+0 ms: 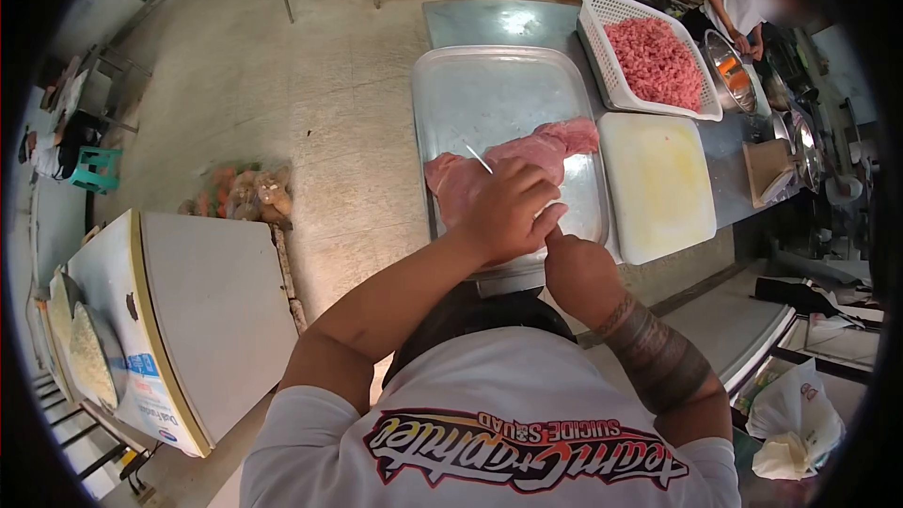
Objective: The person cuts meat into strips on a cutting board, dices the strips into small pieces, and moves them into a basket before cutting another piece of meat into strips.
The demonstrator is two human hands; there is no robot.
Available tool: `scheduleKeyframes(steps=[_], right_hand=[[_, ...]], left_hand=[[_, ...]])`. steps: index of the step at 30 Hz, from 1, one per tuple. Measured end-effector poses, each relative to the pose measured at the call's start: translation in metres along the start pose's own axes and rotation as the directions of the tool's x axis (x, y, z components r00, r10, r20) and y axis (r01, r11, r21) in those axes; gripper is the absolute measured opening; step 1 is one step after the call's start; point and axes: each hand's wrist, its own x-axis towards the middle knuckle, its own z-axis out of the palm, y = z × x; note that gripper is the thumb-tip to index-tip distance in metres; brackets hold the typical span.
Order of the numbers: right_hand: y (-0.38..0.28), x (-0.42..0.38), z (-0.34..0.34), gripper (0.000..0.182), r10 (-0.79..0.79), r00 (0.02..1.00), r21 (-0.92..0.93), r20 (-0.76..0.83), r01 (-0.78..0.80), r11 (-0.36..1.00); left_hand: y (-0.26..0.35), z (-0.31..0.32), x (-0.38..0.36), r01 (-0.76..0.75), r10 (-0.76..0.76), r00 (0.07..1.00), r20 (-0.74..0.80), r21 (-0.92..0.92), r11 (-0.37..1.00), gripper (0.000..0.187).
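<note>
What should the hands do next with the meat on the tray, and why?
Probably draw the knife on through the meat, a judgement only. The left hand lies flat on the slab on the metal tray, the blade tip shows beyond it, and the right hand sits at the near edge, seemingly on the handle. The cut looks unfinished.

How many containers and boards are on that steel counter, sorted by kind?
Metal tray, under the raw meat: 1
White plastic basket of diced meat: 1
White cutting board: 1
Metal bowl: 1
Total: 4
</note>
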Motion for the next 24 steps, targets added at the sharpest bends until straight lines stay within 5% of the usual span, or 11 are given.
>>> scheduleKeyframes(steps=[4,13,22,24], right_hand=[[-0.001,0.003,-0.001,0.015,-0.041,0.998,-0.026,0.042,0.042,0.999],[0.006,0.019,0.004,0.014,-0.065,0.991,0.043,0.113,0.06,0.997],[0.023,0.008,0.041,0.014,-0.062,0.991,0.044,0.118,0.057,0.997],[0.024,0.012,0.035,0.018,-0.069,0.99,0.104,0.12,0.057,0.993]], left_hand=[[-0.018,0.011,-0.009,0.001,-0.005,0.99,0.139,0.029,1.0,0.014],[-0.035,0.023,-0.015,0.056,-0.062,0.997,0.051,0.109,0.992,0.023],[-0.024,0.037,-0.023,-0.045,0.035,0.998,0.049,0.211,0.977,0.017],[-0.028,0.036,-0.019,0.032,-0.045,0.997,0.063,0.201,0.979,0.023]])
